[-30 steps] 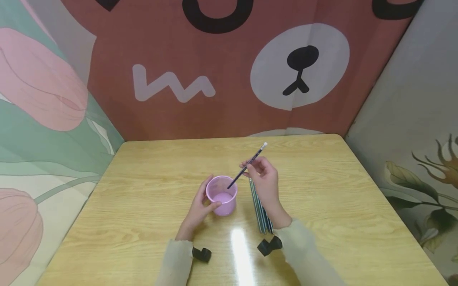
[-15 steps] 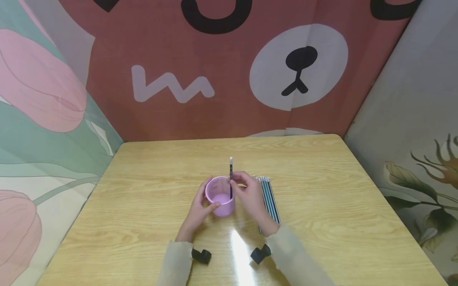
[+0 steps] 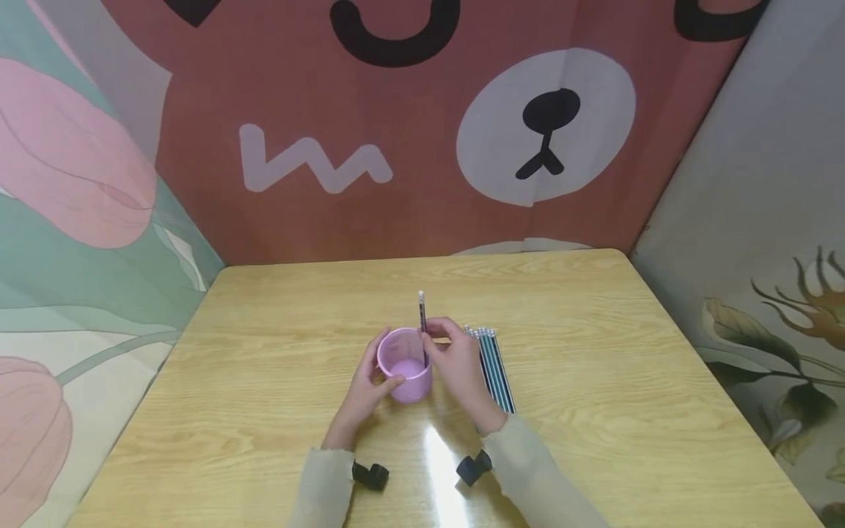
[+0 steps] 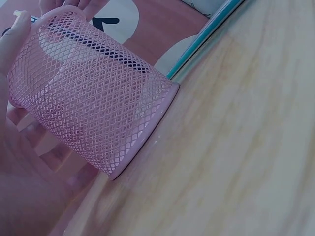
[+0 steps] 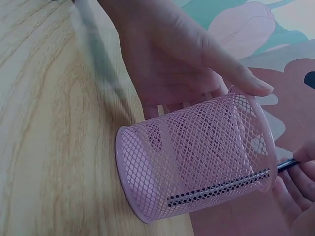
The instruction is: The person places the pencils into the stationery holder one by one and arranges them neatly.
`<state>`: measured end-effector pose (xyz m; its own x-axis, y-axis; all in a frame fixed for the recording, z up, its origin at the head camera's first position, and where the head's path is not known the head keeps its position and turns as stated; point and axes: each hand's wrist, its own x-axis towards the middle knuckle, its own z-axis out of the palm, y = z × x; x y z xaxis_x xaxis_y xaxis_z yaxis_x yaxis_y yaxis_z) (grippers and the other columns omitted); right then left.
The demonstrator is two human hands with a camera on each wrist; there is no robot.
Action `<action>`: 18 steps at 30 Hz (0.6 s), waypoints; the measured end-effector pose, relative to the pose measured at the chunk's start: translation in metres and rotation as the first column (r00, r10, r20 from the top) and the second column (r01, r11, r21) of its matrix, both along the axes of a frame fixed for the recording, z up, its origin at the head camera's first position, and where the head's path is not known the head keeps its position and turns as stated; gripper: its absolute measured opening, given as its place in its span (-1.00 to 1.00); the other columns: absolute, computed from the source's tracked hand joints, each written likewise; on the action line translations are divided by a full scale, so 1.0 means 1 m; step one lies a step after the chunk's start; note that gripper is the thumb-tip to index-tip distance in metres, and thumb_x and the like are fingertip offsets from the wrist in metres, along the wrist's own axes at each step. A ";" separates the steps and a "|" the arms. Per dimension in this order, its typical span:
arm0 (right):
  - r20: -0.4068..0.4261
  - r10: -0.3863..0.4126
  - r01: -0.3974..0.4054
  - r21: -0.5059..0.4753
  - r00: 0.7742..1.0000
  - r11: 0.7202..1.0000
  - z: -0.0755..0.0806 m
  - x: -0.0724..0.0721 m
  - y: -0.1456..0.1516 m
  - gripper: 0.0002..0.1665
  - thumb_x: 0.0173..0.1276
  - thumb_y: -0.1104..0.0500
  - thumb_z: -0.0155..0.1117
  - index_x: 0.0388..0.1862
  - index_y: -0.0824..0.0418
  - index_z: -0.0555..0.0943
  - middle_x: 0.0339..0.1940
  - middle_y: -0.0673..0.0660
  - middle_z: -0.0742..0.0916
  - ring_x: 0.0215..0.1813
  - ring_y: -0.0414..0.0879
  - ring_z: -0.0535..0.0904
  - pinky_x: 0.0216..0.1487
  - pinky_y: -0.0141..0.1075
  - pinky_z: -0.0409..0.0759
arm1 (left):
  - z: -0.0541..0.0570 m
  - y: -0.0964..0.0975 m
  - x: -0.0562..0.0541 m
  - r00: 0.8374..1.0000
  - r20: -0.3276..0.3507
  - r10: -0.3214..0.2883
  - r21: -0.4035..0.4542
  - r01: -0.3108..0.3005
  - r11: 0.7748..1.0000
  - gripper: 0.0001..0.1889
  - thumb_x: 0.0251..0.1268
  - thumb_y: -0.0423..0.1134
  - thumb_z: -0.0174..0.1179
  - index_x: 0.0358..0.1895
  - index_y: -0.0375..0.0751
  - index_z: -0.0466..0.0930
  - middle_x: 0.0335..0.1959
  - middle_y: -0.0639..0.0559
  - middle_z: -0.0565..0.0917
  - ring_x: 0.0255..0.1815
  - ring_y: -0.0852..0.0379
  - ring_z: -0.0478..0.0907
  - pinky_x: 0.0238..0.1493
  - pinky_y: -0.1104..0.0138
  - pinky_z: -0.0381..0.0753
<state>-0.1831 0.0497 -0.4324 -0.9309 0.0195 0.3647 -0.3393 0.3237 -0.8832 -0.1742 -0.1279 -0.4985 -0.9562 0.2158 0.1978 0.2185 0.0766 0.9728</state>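
Observation:
A pink mesh pencil cup (image 3: 412, 389) stands upright on the table. My left hand (image 3: 361, 396) grips it from the left, thumb at the rim and fingers round the far side. With thumb and fingers my right hand (image 3: 460, 367) pinches a dark pencil (image 3: 422, 308), white eraser end up, at the cup's right rim. Through the mesh in the right wrist view, the pencil's lower part (image 5: 216, 189) shows inside the cup, along the wall and reaching near the base. No other pencil shows in the cup.
Right of the cup, several teal and dark pencils (image 3: 496, 367) lie side by side on the wooden table (image 3: 594, 411), partly hidden by my right hand and wrist. Behind the table hangs a cloth (image 3: 317, 227) with a bear print. Both wrists wear small black devices.
My right hand has moved left and lowered the pencil from a slanted hold over the cup to nearly upright inside it. The left hand and cup have stayed in place.

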 end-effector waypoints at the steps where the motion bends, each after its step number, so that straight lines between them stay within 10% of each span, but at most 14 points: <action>1: 0.001 -0.010 0.010 0.007 1.000 1.000 0.001 0.000 0.000 -0.77 0.23 0.37 0.30 -0.11 0.32 0.64 -0.20 0.28 0.77 -0.14 0.09 0.74 -0.21 -0.43 0.73 | 0.000 0.000 0.000 1.000 0.001 -0.001 -0.001 0.001 1.000 -0.13 0.17 -0.45 0.26 0.53 -0.11 0.01 0.47 -0.28 0.23 0.40 -0.35 0.27 0.38 -0.19 0.31; 18: 0.060 -0.103 0.095 0.122 0.993 0.988 -0.007 -0.010 0.004 -0.85 0.23 0.28 0.33 -0.20 0.27 0.67 -0.23 0.22 0.79 -0.14 0.09 0.74 -0.21 -0.28 0.76 | -0.001 -0.001 0.000 1.000 0.001 -0.015 0.007 0.015 1.000 -0.11 0.17 -0.32 0.32 0.53 -0.10 0.01 0.48 -0.26 0.21 0.41 -0.35 0.26 0.37 -0.20 0.31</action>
<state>-0.1926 0.0535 -0.4394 -0.9485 0.0732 0.3083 -0.2430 0.4565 -0.8559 -0.1743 -0.1288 -0.4993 -0.9529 0.2290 0.1987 0.2190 0.0666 0.9735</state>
